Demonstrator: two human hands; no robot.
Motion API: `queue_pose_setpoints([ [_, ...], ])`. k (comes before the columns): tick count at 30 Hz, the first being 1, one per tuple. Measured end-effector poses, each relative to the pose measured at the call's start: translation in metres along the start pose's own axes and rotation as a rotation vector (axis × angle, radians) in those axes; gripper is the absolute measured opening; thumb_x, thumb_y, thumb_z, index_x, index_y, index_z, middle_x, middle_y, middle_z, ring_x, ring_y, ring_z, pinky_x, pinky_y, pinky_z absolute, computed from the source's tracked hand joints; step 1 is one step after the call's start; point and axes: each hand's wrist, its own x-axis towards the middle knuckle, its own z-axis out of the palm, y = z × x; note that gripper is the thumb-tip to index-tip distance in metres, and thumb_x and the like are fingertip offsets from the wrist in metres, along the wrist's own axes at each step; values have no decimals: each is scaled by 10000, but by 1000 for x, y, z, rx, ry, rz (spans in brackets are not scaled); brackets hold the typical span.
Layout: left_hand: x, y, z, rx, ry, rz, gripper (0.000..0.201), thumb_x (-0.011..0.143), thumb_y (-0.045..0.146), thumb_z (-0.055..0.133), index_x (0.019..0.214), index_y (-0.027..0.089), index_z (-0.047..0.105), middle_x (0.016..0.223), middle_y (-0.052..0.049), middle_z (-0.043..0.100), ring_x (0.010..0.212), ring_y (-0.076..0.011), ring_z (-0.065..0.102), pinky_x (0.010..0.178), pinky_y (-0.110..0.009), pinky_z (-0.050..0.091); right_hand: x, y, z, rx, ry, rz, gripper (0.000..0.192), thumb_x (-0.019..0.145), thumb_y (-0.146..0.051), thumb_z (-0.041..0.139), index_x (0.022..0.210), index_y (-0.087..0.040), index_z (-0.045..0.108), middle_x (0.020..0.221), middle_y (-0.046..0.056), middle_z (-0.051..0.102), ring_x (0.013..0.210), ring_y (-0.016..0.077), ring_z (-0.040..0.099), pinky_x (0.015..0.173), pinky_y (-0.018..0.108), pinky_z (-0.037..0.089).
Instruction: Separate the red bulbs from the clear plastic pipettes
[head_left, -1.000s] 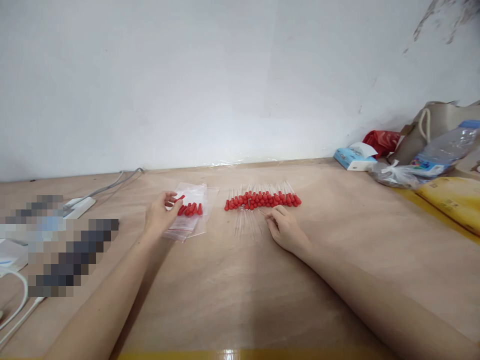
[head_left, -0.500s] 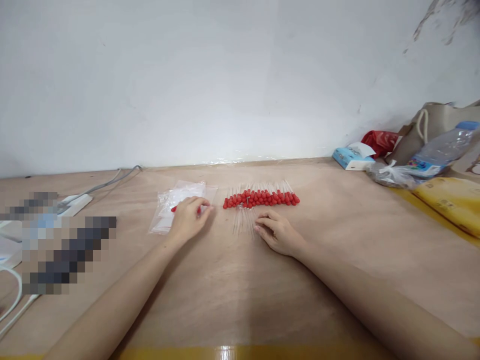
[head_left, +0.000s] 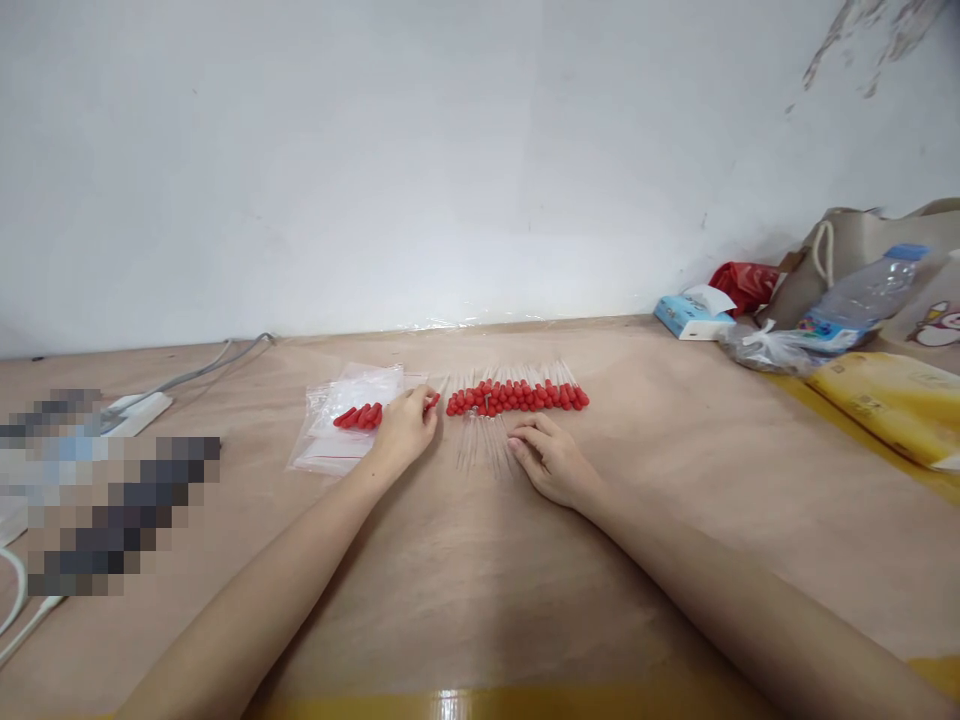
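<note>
My left hand (head_left: 407, 424) is closed in a pinch on a dropper; its red rubber bulb (head_left: 433, 402) shows at the fingertips, the thin glass tube pointing up and away. Beneath and beside that hand, several red-bulbed droppers (head_left: 358, 416) lie on clear plastic zip bags (head_left: 330, 455). To its right stretches a dense row of droppers (head_left: 517, 397), red bulbs toward me and glass tubes toward the wall. More glass tubes (head_left: 480, 445) fan out toward me below the row. Beside these rests my right hand (head_left: 553, 460), fingers curled and thumb near the index fingertip; anything between them is too small to make out.
A blue tissue pack (head_left: 694, 315), a tied clear bag (head_left: 769, 348), a plastic bottle (head_left: 862, 295) and a yellow package (head_left: 889, 400) stand at the right by the wall. On the left lie a power strip (head_left: 141, 415), cables and blurred items.
My left hand has moved right, off the bags toward the row, with a dropper in its fingers. Droppers on the bags are now uncovered. My right hand stays almost in place.
</note>
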Motion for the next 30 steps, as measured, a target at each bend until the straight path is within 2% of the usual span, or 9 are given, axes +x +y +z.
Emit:
queue_pose_setpoints([
  [4, -17, -2, -12, -135, 247, -45, 262, 768, 190, 481, 1029, 187, 505, 865, -49, 636, 749, -173, 627, 687, -297, 497, 0, 1, 0, -53, 80, 24, 247, 868, -240, 400, 1060, -180, 543, 992, 103, 548, 932, 189, 541, 806, 346, 478],
  [6, -26, 0, -12, -255, 334, 7, 309, 781, 223, 500, 1085, 191, 451, 884, -40, 632, 768, -151, 634, 697, -275, 511, 0, 2, 0, -117, 161, 56, 384, 861, -268, 417, 1237, -191, 428, 1153, 128, 496, 1095, 224, 475, 905, 394, 434],
  [9, -39, 10, -6, -411, 270, 162, 313, 785, 224, 520, 1083, 195, 427, 899, -43, 639, 796, -140, 643, 722, -271, 529, -2, 5, -3, -233, 276, 65, 620, 822, -369, 490, 1364, -194, 245, 1336, 158, 340, 1229, 280, 345, 965, 460, 367],
  [11, -45, 17, 2, -472, 185, 279, 290, 794, 205, 511, 1074, 197, 436, 932, -56, 642, 824, -143, 645, 746, -283, 536, -4, 6, -7, -308, 282, -8, 683, 783, -426, 542, 1364, -208, 256, 1366, 150, 317, 1240, 299, 328, 978, 482, 332],
  [14, -53, 23, 14, -503, 143, 404, 295, 805, 184, 498, 1094, 201, 440, 948, -54, 645, 824, -139, 648, 745, -285, 544, -7, 4, -15, -385, 153, -163, 545, 779, -418, 563, 1275, -250, 411, 1248, 91, 498, 1165, 265, 426, 1011, 485, 252],
  [17, -58, 23, 22, -490, 148, 448, 321, 801, 168, 514, 1112, 198, 441, 941, -45, 649, 816, -134, 646, 742, -280, 547, -9, 2, -19, -389, 72, -231, 326, 809, -364, 548, 1116, -257, 553, 937, 21, 659, 937, 185, 553, 1005, 458, 225],
  [21, -60, 23, 18, -449, 128, 479, 307, 802, 150, 514, 1103, 199, 475, 952, -41, 643, 852, -135, 632, 773, -281, 535, -8, -1, -16, -371, 14, -232, 185, 838, -328, 511, 943, -236, 633, 667, -19, 633, 698, 124, 532, 955, 417, 259],
  [25, -57, 32, 8, -399, 30, 508, 347, 811, 186, 523, 1156, 196, 489, 1142, -92, 567, 1086, -197, 530, 914, -371, 466, -6, -4, -12, -363, -14, -244, 175, 851, -301, 490, 889, -238, 649, 642, -19, 616, 683, 123, 505, 943, 412, 246],
  [30, -52, 36, 6, -330, 0, 580, 173, 831, 196, 511, 974, 189, 608, 1172, -84, 544, 1230, -240, 382, 985, -444, 389, -6, -7, -11, -349, -37, -264, 181, 853, -289, 482, 847, -241, 656, 628, -17, 603, 686, 123, 478, 933, 403, 238],
])
